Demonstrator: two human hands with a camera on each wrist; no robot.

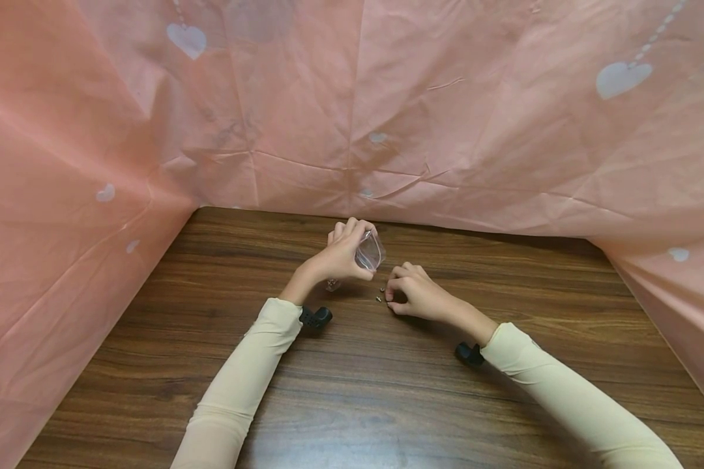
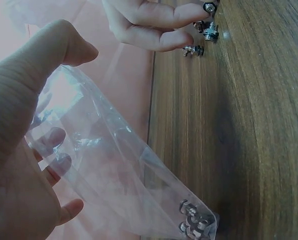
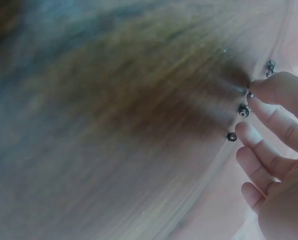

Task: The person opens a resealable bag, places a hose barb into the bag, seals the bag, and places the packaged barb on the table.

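Observation:
My left hand (image 1: 341, 255) grips a clear plastic bag (image 2: 114, 155) near its mouth, which gapes toward the right hand. Several small metal fittings (image 2: 193, 220) with dark rings lie gathered in the bag's bottom corner, close over the table. At the tabletop, thumb and index finger of my right hand (image 1: 419, 293) pinch one small metal fitting (image 3: 250, 95). Loose beside those fingertips are more fittings, among them one (image 3: 243, 111) under the fingers, another (image 3: 231, 136) below it and one (image 2: 193, 50) near the curled fingers in the left wrist view.
The brown wood-grain table (image 1: 352, 384) extends under both arms. Pink cloth (image 1: 305, 117) with white hearts hangs along the back and both sides. A black wrist camera (image 1: 317, 318) sits at the left wrist, and another black camera (image 1: 468, 354) at the right.

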